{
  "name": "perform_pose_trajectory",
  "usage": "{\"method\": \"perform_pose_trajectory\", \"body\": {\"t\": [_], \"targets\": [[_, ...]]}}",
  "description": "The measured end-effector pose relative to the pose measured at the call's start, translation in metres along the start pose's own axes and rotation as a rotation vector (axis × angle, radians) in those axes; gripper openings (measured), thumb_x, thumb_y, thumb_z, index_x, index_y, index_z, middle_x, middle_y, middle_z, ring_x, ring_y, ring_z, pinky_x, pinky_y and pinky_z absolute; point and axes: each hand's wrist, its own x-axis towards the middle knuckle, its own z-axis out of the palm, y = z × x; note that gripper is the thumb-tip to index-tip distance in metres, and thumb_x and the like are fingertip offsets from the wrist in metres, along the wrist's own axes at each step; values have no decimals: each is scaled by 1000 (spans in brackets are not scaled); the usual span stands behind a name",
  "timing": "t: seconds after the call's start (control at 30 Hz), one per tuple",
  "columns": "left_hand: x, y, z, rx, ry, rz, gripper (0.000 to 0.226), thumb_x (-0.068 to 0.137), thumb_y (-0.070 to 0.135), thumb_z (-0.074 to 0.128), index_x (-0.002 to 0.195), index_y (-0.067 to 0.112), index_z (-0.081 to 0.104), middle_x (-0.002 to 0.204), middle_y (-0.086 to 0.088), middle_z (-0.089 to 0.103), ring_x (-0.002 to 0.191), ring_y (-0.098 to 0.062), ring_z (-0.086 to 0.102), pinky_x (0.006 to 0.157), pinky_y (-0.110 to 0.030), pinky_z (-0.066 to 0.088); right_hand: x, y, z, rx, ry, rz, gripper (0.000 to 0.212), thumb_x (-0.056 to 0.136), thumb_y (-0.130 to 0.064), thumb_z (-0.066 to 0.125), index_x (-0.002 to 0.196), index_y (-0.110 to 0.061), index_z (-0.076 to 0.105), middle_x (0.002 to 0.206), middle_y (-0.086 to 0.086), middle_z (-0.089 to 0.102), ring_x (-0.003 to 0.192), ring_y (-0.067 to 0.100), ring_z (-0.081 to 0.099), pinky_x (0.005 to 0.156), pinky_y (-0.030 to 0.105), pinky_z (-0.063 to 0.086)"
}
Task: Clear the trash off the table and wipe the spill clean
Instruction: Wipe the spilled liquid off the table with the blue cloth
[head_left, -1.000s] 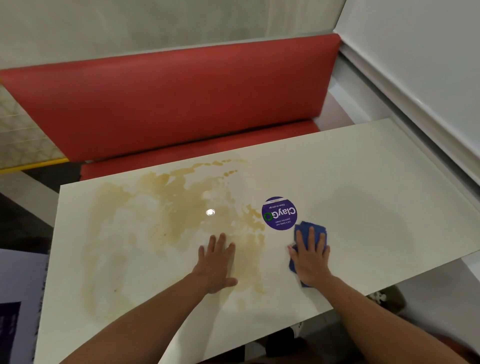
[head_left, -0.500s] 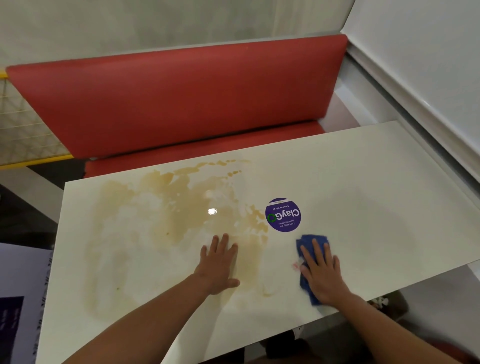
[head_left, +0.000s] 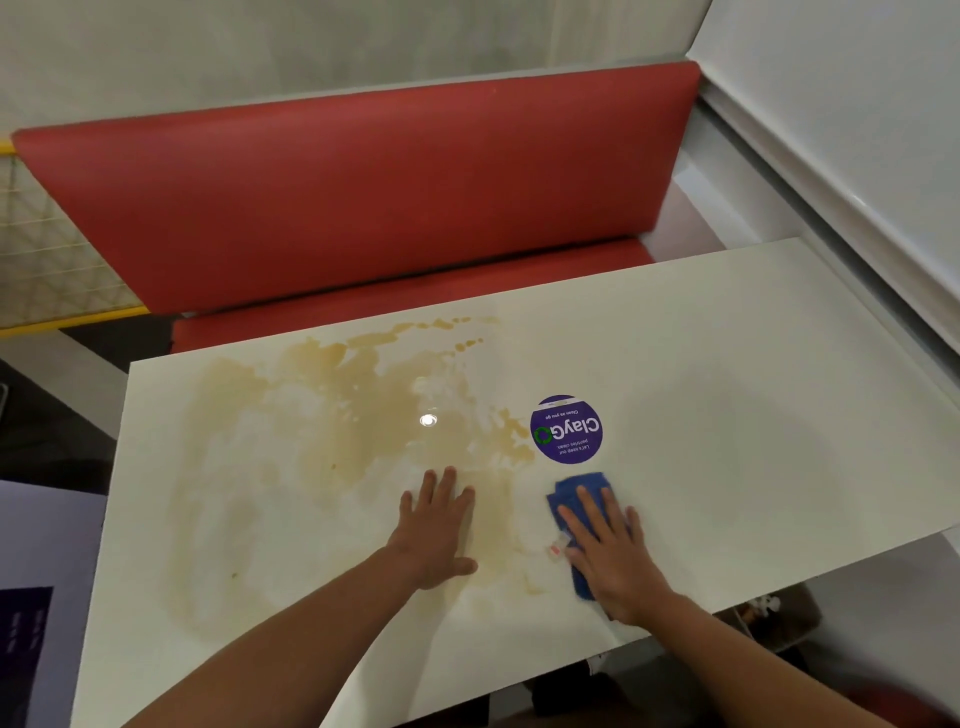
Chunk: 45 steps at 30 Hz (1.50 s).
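Head view: the right hand (head_left: 615, 558) presses flat, fingers straight, on the blue cloth (head_left: 576, 499), which has slid back toward the near edge of the table (head_left: 753, 364), just below the purple sticker (head_left: 566, 428). The left hand (head_left: 436, 525) stays flat, fingers spread, on the tan spill (head_left: 322, 415). No trash shows; most of the spill is unwiped, so wiping has barely started.

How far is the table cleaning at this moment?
Done: no trash shows on the table. In hand: the right hand presses a blue cloth flat beside the spill; the left hand lies flat on the spill's edge. Left: nearly all of the brown spill is unwiped.
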Motion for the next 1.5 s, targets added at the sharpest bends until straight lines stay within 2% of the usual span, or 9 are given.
{"method": "perform_pose_trajectory", "body": {"t": [0.17, 0.27, 0.47, 0.63, 0.73, 0.83, 1.27, 1.43, 1.5], "targets": [[1, 1, -1, 16, -11, -2, 105, 90, 63, 61, 161, 22, -5, 164, -12, -31, 151, -39, -24, 123, -61, 3, 63, 2, -35, 184, -18, 342, 74, 104, -57, 8, 156, -15, 39, 162, 21, 32, 144, 53, 31, 102, 68, 40], [1, 1, -1, 31, -10, -3, 106, 90, 64, 60, 161, 22, -6, 164, -13, -30, 152, -40, -24, 122, -61, 3, 95, -32, -37, 165, 5, 264, 66, 97, -51, 49, 152, -14, 47, 160, 20, 36, 142, 55, 34, 101, 69, 43], [3, 0, 2, 15, -6, -6, 107, 90, 63, 61, 161, 22, -8, 164, -11, -31, 151, -38, -25, 123, -60, 2, 49, -52, -13, 72, -91, -80, 56, 106, -44, 25, 156, -24, 40, 165, 11, 30, 151, 43, 25, 107, 59, 44], [4, -1, 3, 15, -5, -1, 106, 91, 65, 59, 161, 23, -7, 163, -11, -32, 151, -38, -25, 122, -60, 1, 33, 26, -10, 60, -64, 86, 66, 107, -47, 3, 156, -19, 38, 165, 18, 27, 151, 45, 18, 102, 64, 43], [6, -1, 4, 15, -13, -2, 106, 90, 65, 59, 161, 22, -8, 163, -12, -33, 151, -39, -26, 122, -61, 0, 72, 39, -21, 131, -108, 279, 62, 105, -43, 21, 150, -12, 49, 162, 25, 30, 145, 56, 28, 98, 67, 41], [6, 0, 5, 1, -15, -1, 106, 91, 63, 60, 161, 22, -8, 162, -12, -35, 150, -39, -28, 122, -61, 0, 110, 11, -48, 227, -103, 389, 61, 107, -45, 33, 162, -19, 24, 169, 19, 8, 152, 52, 7, 114, 69, 22], [2, 2, -1, -21, -26, -11, 106, 91, 59, 63, 161, 23, -8, 163, -10, -33, 150, -38, -29, 123, -60, -1, 78, -35, -24, 94, -165, -36, 58, 107, -46, 21, 158, -20, 28, 166, 16, 23, 150, 49, 17, 104, 62, 44], [3, 3, 0, -8, -25, -17, 106, 91, 61, 62, 161, 24, -8, 163, -10, -33, 150, -38, -28, 123, -59, -1, 129, -43, -47, 178, -158, 66, 71, 107, -42, 42, 164, -22, 3, 169, 12, -14, 153, 49, -10, 118, 69, 11], [3, 3, -1, -4, -28, -19, 106, 91, 62, 61, 161, 23, -8, 163, -10, -33, 150, -38, -28, 123, -59, -1, 125, -47, -42, 146, -119, 42, 69, 106, -41, 43, 163, -18, 11, 168, 15, -9, 153, 51, -2, 116, 70, 20]]}}
